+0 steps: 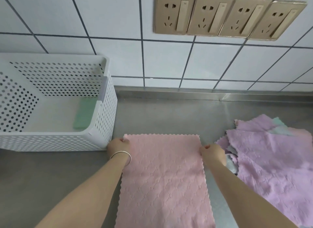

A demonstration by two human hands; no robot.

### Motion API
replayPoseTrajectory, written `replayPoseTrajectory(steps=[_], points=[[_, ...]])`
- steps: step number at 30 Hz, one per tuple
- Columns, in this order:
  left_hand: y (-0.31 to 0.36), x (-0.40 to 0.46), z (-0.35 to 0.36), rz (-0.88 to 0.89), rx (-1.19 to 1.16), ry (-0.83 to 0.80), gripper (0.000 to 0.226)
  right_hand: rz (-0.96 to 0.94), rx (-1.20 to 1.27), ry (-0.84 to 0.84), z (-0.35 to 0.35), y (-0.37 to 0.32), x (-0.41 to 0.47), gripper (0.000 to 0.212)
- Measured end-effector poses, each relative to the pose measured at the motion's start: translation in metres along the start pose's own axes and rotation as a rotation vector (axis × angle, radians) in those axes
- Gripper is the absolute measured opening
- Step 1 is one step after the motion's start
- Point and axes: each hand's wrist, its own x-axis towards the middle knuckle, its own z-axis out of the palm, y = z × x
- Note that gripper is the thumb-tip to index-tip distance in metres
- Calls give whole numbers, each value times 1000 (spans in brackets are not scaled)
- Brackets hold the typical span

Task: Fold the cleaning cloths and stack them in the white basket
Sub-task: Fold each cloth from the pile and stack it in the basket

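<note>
Lying flat on the shiny metal tabletop (pixel 169 109), the soft pink cloth (pixel 162 180) has zigzag edges — its near end is cut off. The left hand (pixel 118 146) and right hand (pixel 212 153) pinch its far corners, fingers curled. A green cloth (pixel 83 115) lies half hidden in the holey white basket (pixel 105 119).

A pink cloth (pixel 162 177) with a diamond weave, lilac cloths (pixel 271 160), a green cloth (pixel 83 115) in the white perforated basket (pixel 105 109), gold sockets (pixel 227 15).
</note>
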Motion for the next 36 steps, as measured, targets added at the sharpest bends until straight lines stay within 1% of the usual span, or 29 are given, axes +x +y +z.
replayPoseTrajectory(steps=[2, 5, 7, 8, 10, 12, 13, 14, 16, 17, 19, 21, 22, 24, 26, 28, 30, 32, 33, 36], points=[[1, -1, -1, 7, 8, 12, 30, -10, -26, 23, 1, 4, 1, 30], [-1, -2, -4, -11, -89, 13, 21, -54, -65, 48, 4, 5, -4, 15], [-6, -8, -7, 24, -134, 6, 14, -157, -99, 83, 5, 7, -13, 15], [-10, -13, -9, 78, -120, -8, 12, -251, -138, 91, 6, 11, -19, 16], [-23, -26, -13, 206, -74, -51, 15, -462, -241, 99, 10, 22, -37, 16], [-42, -40, -18, 344, -20, -107, 21, -728, -287, 132, 16, 40, -57, 14], [-53, -49, -21, 423, 21, -135, 22, -855, -306, 120, 18, 50, -66, 19], [-64, -59, -24, 500, 81, -154, 22, -947, -323, 98, 19, 62, -76, 27], [-83, -75, -30, 634, 215, -170, 18, -1058, -341, 71, 21, 83, -91, 39], [-90, -81, -31, 688, 255, -190, 16, -1096, -343, 51, 23, 93, -97, 40], [-104, -93, -36, 832, 326, -221, 13, -1187, -349, 32, 24, 109, -108, 32], [-119, -101, -36, 999, 408, -216, 10, -1275, -379, 73, 28, 122, -115, 17], [-125, -104, -37, 1045, 466, -217, 8, -1302, -394, 87, 30, 128, -116, 13], [-135, -114, -36, 1121, 581, -176, 8, -1339, -430, 108, 29, 137, -121, 13], [-143, -124, -34, 1203, 625, -193, 18, -1362, -477, 126, 28, 143, -126, 17], [-152, -132, -33, 1240, 624, -205, 32, -1364, -500, 136, 29, 149, -130, 20], [-164, -133, -32, 1264, 606, -230, 40, -1338, -483, 146, 34, 153, -132, 19], [-172, -133, -31, 1293, 581, -199, 36, -1299, -479, 204, 38, 156, -133, 15], [-175, -131, -30, 1311, 576, -170, 32, -1270, -491, 228, 39, 157, -135, 18], [-175, -128, -28, 1310, 541, -125, 44, -1175, -507, 235, 36, 156, -137, 28]])
